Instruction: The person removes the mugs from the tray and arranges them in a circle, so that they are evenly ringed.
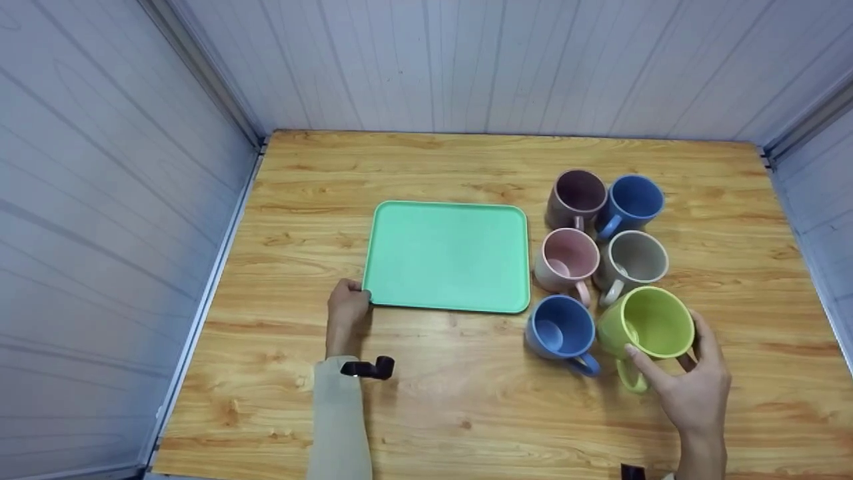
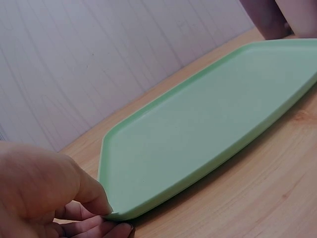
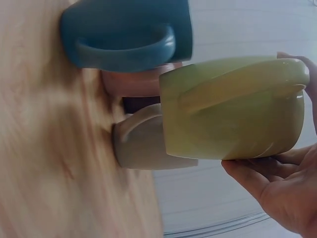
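My right hand (image 1: 700, 390) grips a yellow-green mug (image 1: 620, 327) around its sides near the rim, thumb on the near left and fingers on the far right. In the right wrist view this mug (image 3: 233, 114) is raised off the table, its handle toward the camera. My left hand (image 1: 348, 308) pinches the near left corner of a light green tray (image 1: 446, 257), with the thumb on the rim. The left wrist view shows the thumb above the corner and the fingers under it. Nothing lies on the tray (image 2: 198, 124).
Right of the tray stand a blue mug (image 1: 560, 327), a pink mug (image 1: 566, 260), a grey mug (image 1: 636, 259), a dark purple mug (image 1: 578, 193) and another blue mug (image 1: 634, 199), close together. White panel walls (image 1: 453, 67) border the wooden table (image 1: 466, 400) on three sides.
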### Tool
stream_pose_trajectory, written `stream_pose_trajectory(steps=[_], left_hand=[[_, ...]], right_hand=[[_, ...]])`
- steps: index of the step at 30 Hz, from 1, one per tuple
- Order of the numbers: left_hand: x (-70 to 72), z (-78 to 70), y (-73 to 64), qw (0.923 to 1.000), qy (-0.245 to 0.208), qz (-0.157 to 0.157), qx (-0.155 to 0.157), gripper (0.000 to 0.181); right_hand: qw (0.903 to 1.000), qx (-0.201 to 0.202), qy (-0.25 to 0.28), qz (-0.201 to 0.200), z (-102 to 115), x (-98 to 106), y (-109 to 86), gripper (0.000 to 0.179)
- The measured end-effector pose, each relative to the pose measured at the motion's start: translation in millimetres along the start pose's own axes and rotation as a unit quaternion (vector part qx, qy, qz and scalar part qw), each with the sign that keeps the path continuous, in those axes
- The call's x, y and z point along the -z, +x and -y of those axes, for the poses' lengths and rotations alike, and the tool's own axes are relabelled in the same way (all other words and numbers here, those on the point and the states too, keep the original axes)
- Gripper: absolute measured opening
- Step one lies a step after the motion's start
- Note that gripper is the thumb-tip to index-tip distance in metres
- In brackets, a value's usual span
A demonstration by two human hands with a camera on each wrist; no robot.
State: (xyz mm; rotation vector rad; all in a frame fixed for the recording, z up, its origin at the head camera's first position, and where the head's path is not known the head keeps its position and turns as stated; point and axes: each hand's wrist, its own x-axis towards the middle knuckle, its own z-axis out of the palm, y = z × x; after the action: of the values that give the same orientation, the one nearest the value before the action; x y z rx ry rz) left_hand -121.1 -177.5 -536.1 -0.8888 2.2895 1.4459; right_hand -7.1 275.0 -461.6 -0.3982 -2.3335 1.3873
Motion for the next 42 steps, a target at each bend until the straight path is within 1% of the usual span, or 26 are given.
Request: stream_pose_trajectory(steps=[8,10,15,20,27,34,40,42], left_hand=[[-0.8,-1.1,1.7,0.9998,-0.008,-0.001,0.017,0.023],[-1.0,-0.6,2.1,0.9998,-0.010,-0.002,0.017,0.023],[-0.9,-0.3,0.7,1.0000,0.000,0.001,0.005,0.022],[-0.8,-0.6,0.8,1.0000,0.003,0.001,0.008,0.024],[-1.3,-1.4,2.0,0.9999,0.001,0.000,0.016,0.026],[-1.6,-0.2,1.5,1.0000,0.001,-0.004,0.004,0.023],[-1.3,0.3,0.5,1.0000,-0.006,-0.003,0.000,0.024],[-0.7,0.8,0.0,1.0000,0.000,-0.001,-0.009,0.025]], right_hand=[[0.9997,-0.020,-0.008,0.013,-12,-9,0.0,0.088],[0.9994,-0.026,-0.007,0.019,-15,-11,0.0,0.088],[0.9984,-0.046,0.009,0.031,-21,-17,-1.3,0.088],[0.9974,-0.060,0.008,0.038,-25,-19,-2.5,0.088],[0.9967,-0.068,0.017,0.042,-31,-23,-4.0,0.088],[0.9964,-0.070,0.017,0.044,-36,-25,-6.3,0.087],[0.9962,-0.067,0.026,0.048,-39,-26,-7.6,0.088],[0.9964,-0.065,0.026,0.048,-40,-26,-7.7,0.087]])
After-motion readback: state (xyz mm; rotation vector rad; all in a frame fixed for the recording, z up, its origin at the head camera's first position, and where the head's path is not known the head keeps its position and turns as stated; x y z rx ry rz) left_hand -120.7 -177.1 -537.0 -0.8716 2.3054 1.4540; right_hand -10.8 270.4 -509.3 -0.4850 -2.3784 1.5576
